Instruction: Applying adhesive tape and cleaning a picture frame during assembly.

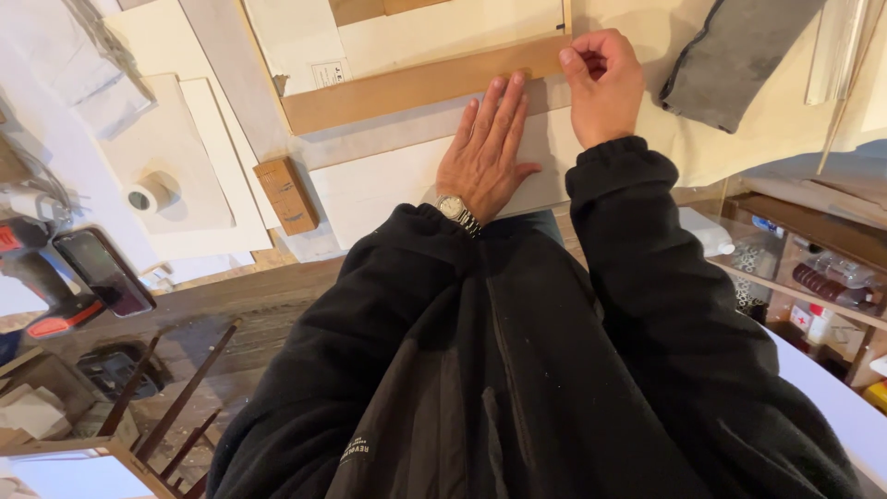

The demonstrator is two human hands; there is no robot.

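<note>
1. While the left hand [483,152] lies flat and open, fingers together, it presses on a grey board [407,129] with its fingertips touching a brown paper tape strip [416,85].
2. Right hand [603,81]: curled narrow, pinching the strip's right end.
3. Strip position: across a frame back, far side of the counter [665,148].
4. Surroundings: wooden block [285,194], tape roll [143,196], grey cloth [730,55], red power tool [42,277], wooden floor [249,314].
</note>
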